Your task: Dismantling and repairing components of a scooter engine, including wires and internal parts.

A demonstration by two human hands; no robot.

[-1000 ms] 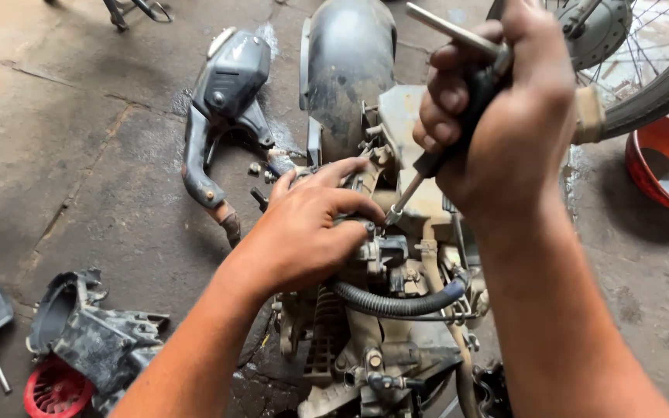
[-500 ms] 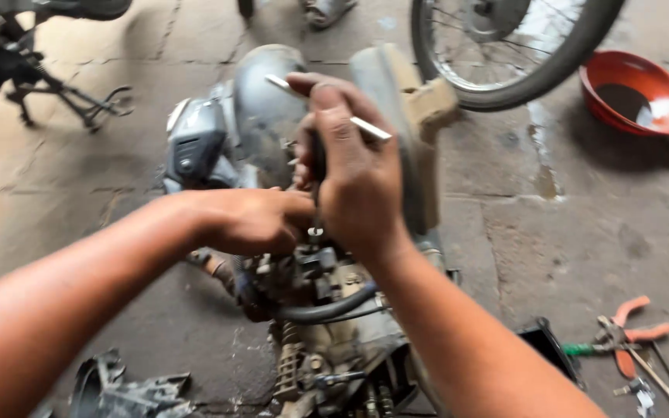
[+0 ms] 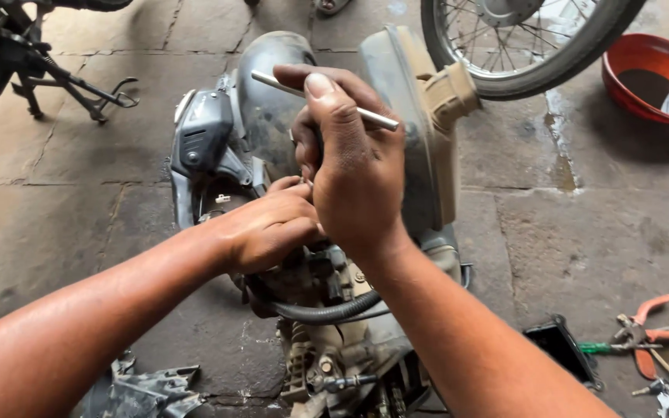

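Head view: mid-turn on a fastener atop the engine [image 3: 334, 340] on the floor, right hand [image 3: 354, 166] clenched around a T-handle wrench [image 3: 323, 97], left hand [image 3: 269, 224] steadying beside it, grip unclear; next calls for keeping the shaft upright.

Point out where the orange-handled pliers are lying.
The orange-handled pliers lie on the concrete floor at the lower right of the head view, beside a green-handled screwdriver and a small black tray.

Right hand [image 3: 354, 174] grips T-handle tool [image 3: 327, 99] over engine [image 3: 327, 356], left hand [image 3: 269, 228] beside
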